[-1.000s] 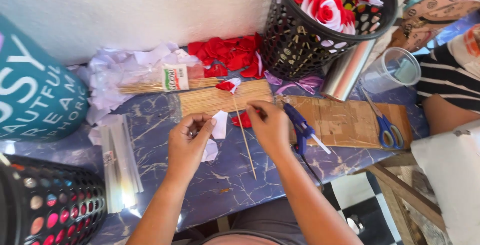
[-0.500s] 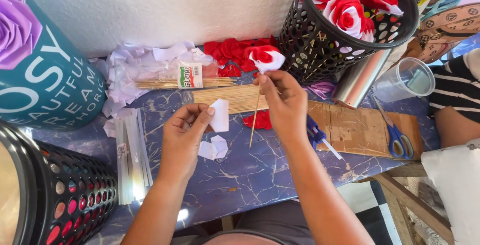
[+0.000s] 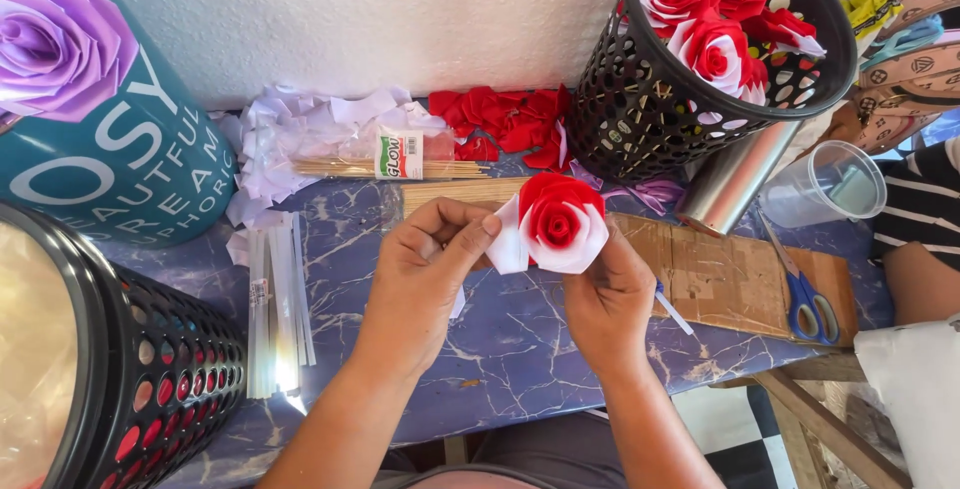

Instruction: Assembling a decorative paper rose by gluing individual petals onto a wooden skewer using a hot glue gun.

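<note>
Our left hand point(image 3: 425, 269) pinched a white outer petal point(image 3: 508, 241) against the red-and-white paper rose point(image 3: 558, 221) our right hand point(image 3: 610, 299) gripped from beneath, above the bench point(image 3: 520, 349); wrapping petals seemingly continued, needing firm pressing next.

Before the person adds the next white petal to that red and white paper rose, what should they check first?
1. Rose held: ok, right hand grips it from beneath.
2. White petal pinched by left hand: ok.
3. Petal touching the rose's edge: ok.
4. Stick under the rose: cannot tell, hidden.
5. Spare white petals within reach: ok, piled by the wall.
6. Scissors out of the way: ok, on the cardboard.
</note>
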